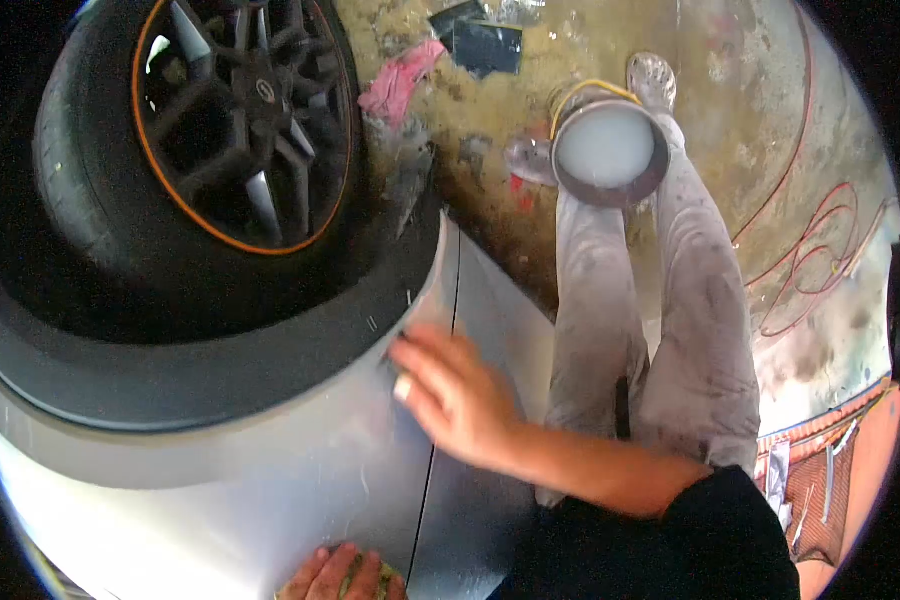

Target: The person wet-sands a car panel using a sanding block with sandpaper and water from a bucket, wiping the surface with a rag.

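My right hand [460, 400], somewhat blurred, reaches across from the right in a black sleeve. Its bent fingers press on the grey car panel [310, 470] beside the dark wheel-arch trim [240, 385]. Something small and dark shows at the fingertips, but I cannot make out what it is. At the bottom edge, my left hand [335, 575] lies over a yellowish sponge [388, 578] against the same panel, its fingers curled on it. Only the fingers of that hand are in view. A panel gap runs between the two body parts near my right hand.
A wheel [260, 110] with an orange rim line fills the upper left. A bucket [610, 150] of cloudy water stands between my feet. Dark sheets [485, 48] and a pink cloth [402, 82] lie on the wet floor. A red hose [815, 255] coils at right.
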`<move>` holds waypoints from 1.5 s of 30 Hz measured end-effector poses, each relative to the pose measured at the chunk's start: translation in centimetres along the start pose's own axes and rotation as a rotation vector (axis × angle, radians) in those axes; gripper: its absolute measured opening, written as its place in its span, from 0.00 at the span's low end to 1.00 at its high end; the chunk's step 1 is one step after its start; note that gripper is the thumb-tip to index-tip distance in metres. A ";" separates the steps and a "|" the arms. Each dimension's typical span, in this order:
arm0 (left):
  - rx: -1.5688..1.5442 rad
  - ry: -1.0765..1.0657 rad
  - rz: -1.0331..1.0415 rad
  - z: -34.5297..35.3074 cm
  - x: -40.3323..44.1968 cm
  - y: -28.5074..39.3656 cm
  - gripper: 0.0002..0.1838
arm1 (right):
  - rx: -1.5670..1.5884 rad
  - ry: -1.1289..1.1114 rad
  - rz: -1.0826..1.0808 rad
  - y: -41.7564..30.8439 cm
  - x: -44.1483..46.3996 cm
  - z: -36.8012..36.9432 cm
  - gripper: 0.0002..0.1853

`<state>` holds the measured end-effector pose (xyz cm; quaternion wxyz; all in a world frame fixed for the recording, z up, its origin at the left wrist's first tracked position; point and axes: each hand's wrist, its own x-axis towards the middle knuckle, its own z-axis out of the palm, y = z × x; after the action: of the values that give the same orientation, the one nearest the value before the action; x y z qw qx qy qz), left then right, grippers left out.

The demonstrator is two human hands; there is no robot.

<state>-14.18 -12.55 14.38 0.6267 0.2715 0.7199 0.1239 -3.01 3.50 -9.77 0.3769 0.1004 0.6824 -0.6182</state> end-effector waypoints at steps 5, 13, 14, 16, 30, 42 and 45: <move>-0.003 -0.009 -0.003 -0.4 -0.4 0.5 0.16 | -0.028 0.028 0.047 -1.2 -0.3 0.2 0.16; -0.003 -0.009 -0.002 -0.4 -0.5 0.5 0.15 | 0.001 0.013 0.118 0.9 0.1 0.7 0.18; 0.005 0.006 -0.002 0.0 -0.3 0.2 0.15 | -0.054 0.014 0.020 -1.0 -0.5 0.5 0.17; 0.005 0.008 0.000 0.0 -0.1 0.0 0.15 | 0.026 0.012 0.073 -1.1 0.1 0.5 0.15; 0.000 -0.009 -0.002 -0.4 -0.5 0.5 0.15 | 0.017 -0.026 0.204 1.9 0.1 0.2 0.17; -0.004 -0.008 0.002 -0.4 -0.2 0.3 0.14 | 0.007 -0.009 0.124 0.4 -0.5 -0.1 0.16; -0.015 -0.032 -0.005 -1.1 -0.8 1.2 0.14 | 0.054 -0.010 0.247 1.3 0.0 -0.4 0.13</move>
<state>-14.89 -11.83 15.84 0.6403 0.2668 0.7096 0.1233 -2.34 4.21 -10.80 0.4507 0.1910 0.6461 -0.5856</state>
